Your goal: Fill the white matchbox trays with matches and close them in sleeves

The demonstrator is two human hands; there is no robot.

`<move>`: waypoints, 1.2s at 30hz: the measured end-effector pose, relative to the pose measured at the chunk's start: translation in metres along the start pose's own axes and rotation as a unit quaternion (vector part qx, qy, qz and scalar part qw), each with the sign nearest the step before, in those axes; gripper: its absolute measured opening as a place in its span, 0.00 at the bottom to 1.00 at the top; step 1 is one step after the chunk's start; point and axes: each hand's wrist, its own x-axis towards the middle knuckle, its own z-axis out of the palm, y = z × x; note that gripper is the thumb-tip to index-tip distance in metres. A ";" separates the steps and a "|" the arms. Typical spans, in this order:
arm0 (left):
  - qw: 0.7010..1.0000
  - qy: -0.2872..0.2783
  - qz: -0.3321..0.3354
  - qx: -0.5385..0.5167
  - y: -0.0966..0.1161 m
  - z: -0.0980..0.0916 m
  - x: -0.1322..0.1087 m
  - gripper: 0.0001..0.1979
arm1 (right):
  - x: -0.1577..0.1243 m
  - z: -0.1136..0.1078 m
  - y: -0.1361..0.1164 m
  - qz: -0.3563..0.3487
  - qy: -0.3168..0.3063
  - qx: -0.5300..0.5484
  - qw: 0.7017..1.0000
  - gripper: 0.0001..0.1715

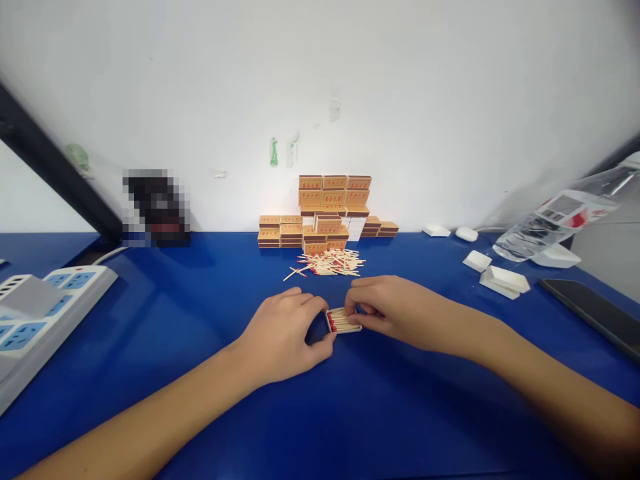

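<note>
A small open matchbox tray point(342, 321) full of red-tipped matches lies on the blue table point(200, 313) between my two hands. My left hand point(285, 337) is curled against its left end, thumb and fingers pinching the tray. My right hand point(385, 310) grips the tray's right end with closed fingers. Just beyond lies a loose pile of matches point(327, 263). Behind the pile, stacks of orange-brown matchboxes point(327, 213) stand against the white wall.
A white power strip point(40, 313) lies at the left edge. Empty white trays point(500, 277) sit at the right, with a plastic bag point(555, 223) and a dark phone point(595, 310). A dark blurred object point(156, 208) stands at the back left.
</note>
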 end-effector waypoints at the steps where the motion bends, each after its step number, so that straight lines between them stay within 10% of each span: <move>1: 1.000 -0.002 0.000 0.001 0.000 0.000 0.000 0.11 | -0.001 0.001 0.000 -0.002 -0.002 0.005 1.000 0.09; 7: 1.000 -0.004 0.000 0.008 -0.001 0.000 -0.001 0.11 | 0.008 -0.007 -0.001 0.009 0.016 0.010 1.000 0.07; 15: 1.000 -0.005 0.011 -0.013 0.004 0.002 -0.004 0.12 | 0.087 -0.007 -0.007 0.053 0.062 -0.046 0.996 0.05; 22: 1.000 -0.010 0.010 -0.017 0.003 0.002 -0.004 0.13 | 0.133 -0.011 -0.007 0.049 -0.049 -0.060 0.996 0.06; 36: 1.000 0.000 0.013 -0.011 0.002 0.004 -0.004 0.13 | 0.125 -0.012 -0.008 0.024 -0.042 -0.026 0.999 0.05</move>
